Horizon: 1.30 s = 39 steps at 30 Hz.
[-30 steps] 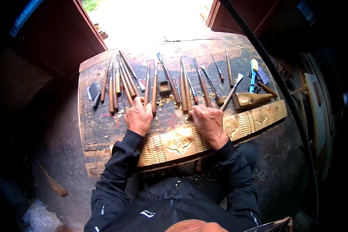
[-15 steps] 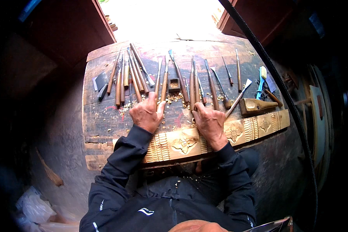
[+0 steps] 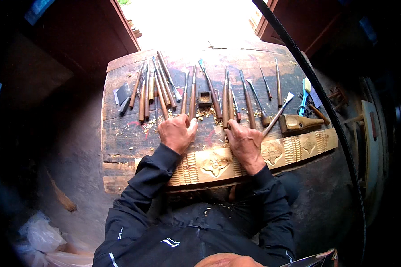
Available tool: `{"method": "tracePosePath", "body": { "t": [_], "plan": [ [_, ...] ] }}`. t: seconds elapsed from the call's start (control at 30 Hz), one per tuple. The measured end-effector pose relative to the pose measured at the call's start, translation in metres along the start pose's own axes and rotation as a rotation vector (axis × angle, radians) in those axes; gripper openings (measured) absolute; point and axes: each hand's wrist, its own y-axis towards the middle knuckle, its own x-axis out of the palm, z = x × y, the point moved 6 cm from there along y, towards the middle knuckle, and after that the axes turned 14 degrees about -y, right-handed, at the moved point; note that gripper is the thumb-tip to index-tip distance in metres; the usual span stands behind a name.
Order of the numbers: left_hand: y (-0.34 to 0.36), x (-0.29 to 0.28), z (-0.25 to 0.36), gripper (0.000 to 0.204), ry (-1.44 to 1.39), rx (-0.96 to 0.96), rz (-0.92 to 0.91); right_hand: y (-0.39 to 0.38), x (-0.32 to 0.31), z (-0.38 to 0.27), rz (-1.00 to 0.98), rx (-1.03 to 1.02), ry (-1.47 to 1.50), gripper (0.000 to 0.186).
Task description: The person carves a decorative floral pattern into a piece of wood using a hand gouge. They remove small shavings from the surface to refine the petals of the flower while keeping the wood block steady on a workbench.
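Observation:
My left hand [image 3: 178, 132] rests on the bench with its fingers curled under and its thumb pointing away from me. It touches the near ends of wooden-handled chisels [image 3: 193, 95]; what lies inside the fingers is hidden. My right hand [image 3: 246, 143] is closed, thumb and forefinger pinching the butt of a chisel handle [image 3: 226, 104]. Both wrists lie over a long carved wooden board [image 3: 214, 166] along the bench's near edge, bearing flower reliefs and rows of grooves. More chisels [image 3: 247, 100] lie in a row beyond my hands, blades mostly pointing away.
On the worn bench [image 3: 120, 142], a wooden mallet [image 3: 298, 123] and a blue brush [image 3: 304, 97] lie at the right. A small dark box [image 3: 204, 99] holds shavings. Dark flat blocks [image 3: 124, 93] sit at the left. A black cable [image 3: 316, 89] crosses the view's right side.
The view has shifted slightly, moving the bench rightward. My left hand has drawn a little nearer to me and to the right along the chisel ends. My right hand stays at its chisel's butt.

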Motion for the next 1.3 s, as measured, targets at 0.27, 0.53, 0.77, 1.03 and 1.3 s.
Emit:
{"method": "tracePosePath", "body": {
  "t": [0.27, 0.53, 0.77, 1.03, 1.3],
  "plan": [
    [-0.004, 0.01, -0.051, 0.036, -1.141, -0.388, -0.314, -0.004, -0.001, 0.001, 0.014, 0.008, 0.004, 0.02],
    [-0.058, -0.05, -0.028, 0.029, -0.928, -0.343, -0.404, -0.013, -0.052, -0.032, 0.492, -0.21, -0.09, 0.027],
    [-0.145, -0.113, -0.044, 0.024, -0.654, -0.356, -0.612, -0.051, -0.073, -0.097, 0.441, -0.533, 0.085, 0.029],
    [-0.203, -0.149, -0.055, 0.021, -0.636, -0.443, -0.804, -0.091, -0.046, -0.156, 0.397, -0.737, 0.334, 0.036],
    [-0.191, -0.179, -0.041, 0.009, -0.231, -0.146, -0.638, -0.104, -0.014, -0.198, 0.247, -0.78, 0.192, 0.038]
  ]
}}
